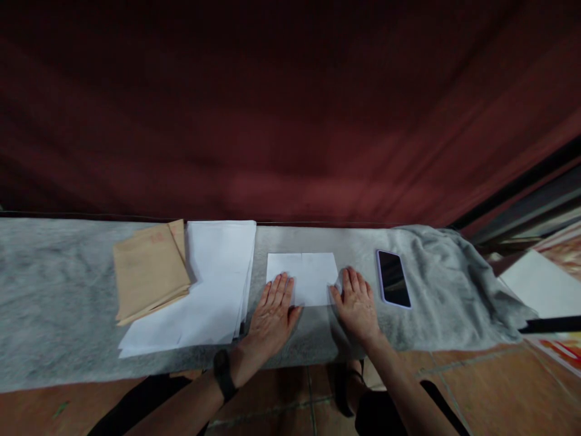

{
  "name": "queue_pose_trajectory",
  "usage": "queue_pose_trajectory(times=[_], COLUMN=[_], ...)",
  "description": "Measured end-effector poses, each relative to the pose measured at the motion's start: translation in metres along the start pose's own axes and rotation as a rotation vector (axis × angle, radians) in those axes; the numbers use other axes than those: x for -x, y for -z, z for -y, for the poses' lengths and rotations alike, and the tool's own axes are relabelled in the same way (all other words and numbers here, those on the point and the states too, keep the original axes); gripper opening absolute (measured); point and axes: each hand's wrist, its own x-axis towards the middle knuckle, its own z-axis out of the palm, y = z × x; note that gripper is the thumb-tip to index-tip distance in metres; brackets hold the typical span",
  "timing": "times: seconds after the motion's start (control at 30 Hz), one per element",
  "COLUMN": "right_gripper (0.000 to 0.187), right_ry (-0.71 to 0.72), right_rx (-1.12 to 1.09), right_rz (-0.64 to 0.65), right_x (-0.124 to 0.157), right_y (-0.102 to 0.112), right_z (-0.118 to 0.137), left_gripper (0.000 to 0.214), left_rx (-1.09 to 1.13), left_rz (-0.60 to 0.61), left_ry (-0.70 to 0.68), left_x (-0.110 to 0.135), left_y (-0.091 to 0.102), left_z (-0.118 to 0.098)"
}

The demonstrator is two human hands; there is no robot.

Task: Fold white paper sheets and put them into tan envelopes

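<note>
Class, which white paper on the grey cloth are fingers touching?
The small, white, rectangular paper touched by the left hand; the larger white paper stack, further left, lies partly under folded brown paper.

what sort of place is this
Probably a makeshift work spot, perhaps in a home or small shop, though I can't be sure: a surface draped in grey cloth, a stack of white paper on it, and a tiled floor.
</note>
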Motion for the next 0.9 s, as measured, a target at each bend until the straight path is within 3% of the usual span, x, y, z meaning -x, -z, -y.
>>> queue_pose_trajectory(times=[0.3, 0.53, 0.67, 0.8, 0.9], right_gripper=[0.039, 0.028, 0.019, 0.025, 0.027], right_ry=[-0.118, -0.324, -0.446, -0.493, -0.607], right_rx=[-0.252, -0.538, -0.886, -1.144, -1.446], right_rz=[0.162, 0.278, 0.305, 0.349, 0.37], right_x=[-0.014, -0.022, -0.029, -0.034, -0.034], right_y=[0.021, 0.024, 0.022, 0.028, 0.036], right_z=[0.007, 0.004, 0.0, 0.003, 0.008], left_gripper=[0.062, 0.062, 0.062, 0.061, 0.059], left_rx=[-0.025, -0.014, 0.001, 0.059, 0.095], left_rz=[0.006, -0.006, -0.013, -0.03, -0.039], left_ry=[-0.012, -0.022, -0.015, -0.048, -0.087], left_x=[-0.002, -0.002, -0.003, -0.006, -0.01], left_y=[0.002, 0.004, 0.004, 0.006, 0.009], left_z=[-0.001, -0.001, -0.001, -0.003, -0.007])
